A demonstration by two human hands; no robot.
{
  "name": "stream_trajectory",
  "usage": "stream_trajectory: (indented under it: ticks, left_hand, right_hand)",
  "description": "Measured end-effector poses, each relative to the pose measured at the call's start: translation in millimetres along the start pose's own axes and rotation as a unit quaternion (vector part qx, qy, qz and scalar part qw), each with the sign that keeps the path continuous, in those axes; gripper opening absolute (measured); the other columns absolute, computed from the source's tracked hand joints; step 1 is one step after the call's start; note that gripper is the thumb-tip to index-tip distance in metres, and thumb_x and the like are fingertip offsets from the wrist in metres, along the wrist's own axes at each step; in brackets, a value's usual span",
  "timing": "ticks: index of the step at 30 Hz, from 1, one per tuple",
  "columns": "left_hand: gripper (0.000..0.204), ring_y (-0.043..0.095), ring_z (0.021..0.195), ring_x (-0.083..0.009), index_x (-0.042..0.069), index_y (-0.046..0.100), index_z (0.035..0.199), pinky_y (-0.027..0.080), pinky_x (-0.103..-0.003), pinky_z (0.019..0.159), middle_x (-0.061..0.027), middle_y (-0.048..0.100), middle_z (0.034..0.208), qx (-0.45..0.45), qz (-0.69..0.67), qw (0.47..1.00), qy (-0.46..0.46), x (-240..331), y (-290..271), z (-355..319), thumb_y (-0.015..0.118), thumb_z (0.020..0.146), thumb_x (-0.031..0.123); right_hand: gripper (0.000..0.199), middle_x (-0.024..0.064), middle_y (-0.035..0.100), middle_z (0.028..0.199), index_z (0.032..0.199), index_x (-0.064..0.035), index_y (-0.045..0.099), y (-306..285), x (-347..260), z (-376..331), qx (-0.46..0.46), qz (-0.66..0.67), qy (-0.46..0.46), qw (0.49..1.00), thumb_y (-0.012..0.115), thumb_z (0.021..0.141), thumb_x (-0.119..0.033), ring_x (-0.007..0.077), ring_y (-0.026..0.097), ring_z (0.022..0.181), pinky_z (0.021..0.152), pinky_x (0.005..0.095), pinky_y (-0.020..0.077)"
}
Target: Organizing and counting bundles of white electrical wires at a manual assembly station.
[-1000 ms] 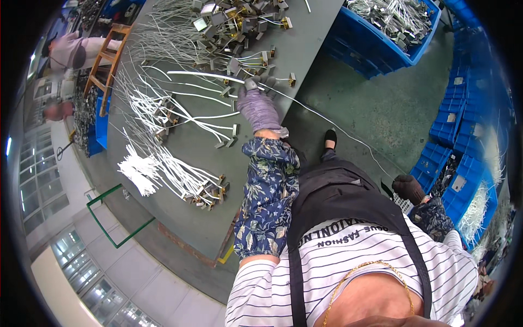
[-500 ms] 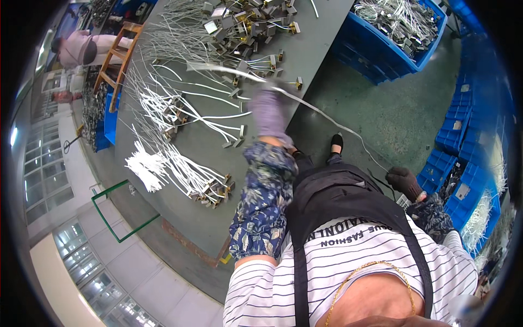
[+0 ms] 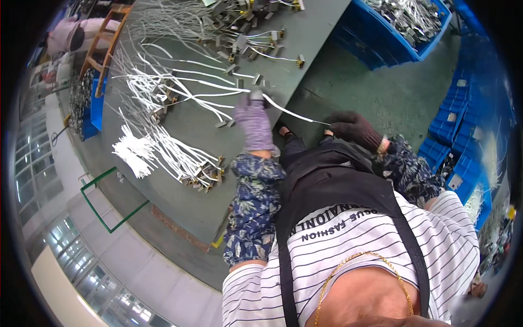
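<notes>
A white sleeved wire (image 3: 289,111) stretches between my hands, just past the grey table's edge. My left hand (image 3: 254,122), in a purple knitted glove, is closed at its sleeved end, with thumb and fingers together by the table edge. My right hand (image 3: 355,128), in a dark brown glove, is closed around the thin bare end; its fingertips are partly hidden. On the table beside my left hand lie several white sleeved wires (image 3: 210,87) with small metal blocks on their ends.
The grey table (image 3: 185,204) carries a bundle of white wires (image 3: 182,158) at the near left and a heap of metal-ended wires (image 3: 239,24) farther off. A filled blue crate (image 3: 376,38) stands far right. More blue crates (image 3: 455,122) line the right side. A wooden ladder (image 3: 103,46) is far left.
My right hand has moved in from the right toward my left hand, shortening the wire span between them. The left hand has come down slightly and nearer, and the wire's loose tail beyond it is gone.
</notes>
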State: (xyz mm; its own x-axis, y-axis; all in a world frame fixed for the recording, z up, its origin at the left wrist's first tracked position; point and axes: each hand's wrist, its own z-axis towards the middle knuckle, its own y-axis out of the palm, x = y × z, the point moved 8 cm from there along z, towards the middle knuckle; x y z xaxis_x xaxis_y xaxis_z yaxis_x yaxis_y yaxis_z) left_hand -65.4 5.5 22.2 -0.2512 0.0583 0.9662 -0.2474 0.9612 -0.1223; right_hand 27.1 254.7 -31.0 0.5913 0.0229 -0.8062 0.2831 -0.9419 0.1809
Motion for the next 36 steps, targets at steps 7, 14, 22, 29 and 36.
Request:
stream_trajectory:
  ticks: [7, 14, 22, 29, 36]
  left_hand:
    - [0.033, 0.062, 0.071, -0.0181, 0.001, 0.058, 0.097, 0.054, -0.033, 0.070, -0.0095, 0.064, 0.084, -0.014, -0.203, 0.972, -0.117, -3, -41, 4, 0.056, 0.095, 0.034]
    - [0.034, 0.061, 0.075, -0.0228, 0.004, 0.057, 0.098, 0.055, -0.038, 0.065, -0.0120, 0.061, 0.083, -0.024, -0.308, 0.929, -0.205, 0, -69, 23, 0.056, 0.094, 0.038]
    - [0.029, 0.053, 0.056, -0.0158, 0.006, 0.057, 0.088, 0.044, -0.029, 0.045, -0.0045, 0.057, 0.071, 0.059, -0.306, 0.924, -0.222, -22, -67, 45, 0.057, 0.094, 0.035]
    - [0.038, 0.029, 0.045, -0.0063, 0.012, 0.045, 0.071, 0.022, -0.023, 0.038, 0.0043, 0.042, 0.060, 0.096, -0.435, 0.892, -0.081, -13, -76, 61, 0.049, 0.095, 0.041]
    - [0.034, 0.055, 0.066, -0.0145, 0.001, 0.053, 0.092, 0.045, -0.029, 0.063, -0.0051, 0.058, 0.074, 0.140, -0.079, 0.986, 0.049, 33, -56, -4, 0.050, 0.098, 0.034]
  right_hand:
    - [0.029, 0.0015, 0.062, 0.087, 0.111, -0.0059, 0.063, 77, -57, 49, -0.111, 0.016, -0.007, 0.994, 0.064, 0.085, -0.019, 0.0084, 0.054, 0.072, 0.059, 0.0226, 0.0425]
    - [0.019, 0.0037, 0.060, 0.095, 0.103, -0.0092, 0.068, 101, -81, 48, -0.168, -0.133, -0.133, 0.968, 0.062, 0.086, -0.015, 0.0125, 0.056, 0.074, 0.060, 0.0242, 0.0426]
    - [0.024, 0.0058, 0.060, 0.086, 0.101, -0.0078, 0.067, 90, -84, 43, -0.037, -0.198, -0.053, 0.978, 0.063, 0.087, -0.027, 0.0164, 0.057, 0.077, 0.070, 0.0295, 0.0461]
    - [0.020, 0.0076, 0.060, 0.088, 0.102, -0.0051, 0.063, 99, -91, 11, -0.084, -0.179, -0.276, 0.941, 0.066, 0.083, -0.012, 0.0167, 0.059, 0.079, 0.068, 0.0264, 0.0481]
    - [0.033, 0.0113, 0.061, 0.105, 0.109, -0.0007, 0.062, 89, -85, 47, -0.031, -0.101, -0.177, 0.979, 0.065, 0.076, 0.005, 0.0198, 0.061, 0.081, 0.065, 0.0294, 0.0509]
